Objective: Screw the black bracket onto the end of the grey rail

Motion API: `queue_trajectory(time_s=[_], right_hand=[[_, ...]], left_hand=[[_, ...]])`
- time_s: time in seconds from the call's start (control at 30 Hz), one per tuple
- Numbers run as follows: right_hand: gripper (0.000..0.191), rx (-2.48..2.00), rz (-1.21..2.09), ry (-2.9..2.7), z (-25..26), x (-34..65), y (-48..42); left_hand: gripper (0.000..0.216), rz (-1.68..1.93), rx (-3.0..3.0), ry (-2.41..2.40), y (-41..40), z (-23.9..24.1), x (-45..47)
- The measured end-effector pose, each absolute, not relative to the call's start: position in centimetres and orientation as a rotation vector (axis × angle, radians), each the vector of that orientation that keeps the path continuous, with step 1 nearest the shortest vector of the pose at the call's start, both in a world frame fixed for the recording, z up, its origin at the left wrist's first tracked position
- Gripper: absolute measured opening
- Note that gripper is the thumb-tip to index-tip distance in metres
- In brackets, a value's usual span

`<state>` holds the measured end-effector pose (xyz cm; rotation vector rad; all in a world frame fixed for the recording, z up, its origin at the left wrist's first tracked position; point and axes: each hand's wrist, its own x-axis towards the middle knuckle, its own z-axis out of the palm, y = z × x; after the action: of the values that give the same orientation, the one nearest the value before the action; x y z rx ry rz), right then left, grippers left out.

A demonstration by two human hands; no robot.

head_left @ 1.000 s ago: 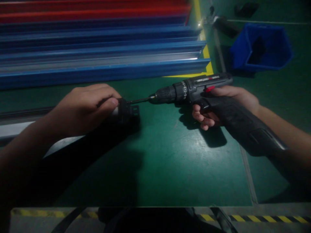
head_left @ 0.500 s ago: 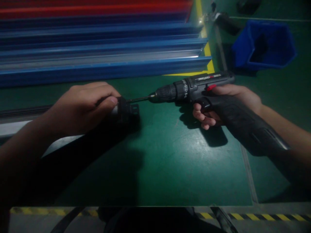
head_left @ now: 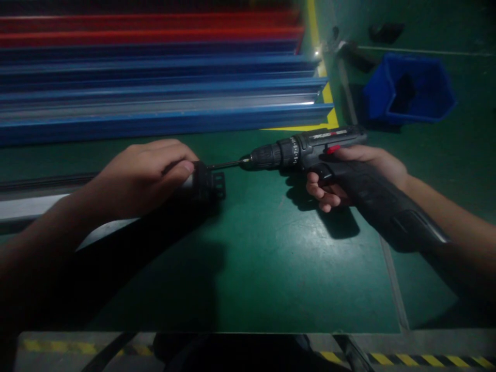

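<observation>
My right hand [head_left: 337, 175] is wrapped round the grip of a black cordless drill [head_left: 306, 150] with a red switch, a finger at its trigger. The drill lies level and points left. Its long thin bit [head_left: 227, 165] reaches the black end cap [head_left: 205, 181] of a long bar; whether it sits in a screw there is too dark to tell. My left hand [head_left: 151, 178] is closed over that end of the long silver and black bar [head_left: 39, 205], thumb in front. The bar runs off to the left along the bench, partly under my forearm.
Blue metal channels [head_left: 163, 116] and red ones [head_left: 155, 33] lie side by side at the back left, beside yellow tape [head_left: 327, 95]. A blue bin [head_left: 411, 90] stands at the back right, with dark tools near it. The green bench [head_left: 294, 279] ends at a front edge.
The view has shifted slightly, so the back of the bench sits lower in the picture. Both hands keep their grips, and the bit still meets the end cap.
</observation>
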<state>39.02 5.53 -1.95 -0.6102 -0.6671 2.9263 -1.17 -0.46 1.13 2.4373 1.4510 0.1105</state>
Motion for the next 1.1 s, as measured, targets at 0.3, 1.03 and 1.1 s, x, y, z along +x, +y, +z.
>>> queue_trajectory(time_s=[0.3,1.03,1.1], right_hand=[[0.047,-0.566,2.938,-0.650,-2.24,39.06,5.64],[0.046,-0.614,2.929,-0.646,-1.97,38.94,5.57],[0.046,-0.627,2.920,-0.642,-1.95,38.97,5.51]], left_hand=[[0.043,0.136,2.428,1.467,-0.36,1.06,-1.25],[0.041,0.175,2.448,1.444,-0.29,0.73,-1.43],[0.041,0.187,2.469,1.433,-0.28,0.65,-1.51]])
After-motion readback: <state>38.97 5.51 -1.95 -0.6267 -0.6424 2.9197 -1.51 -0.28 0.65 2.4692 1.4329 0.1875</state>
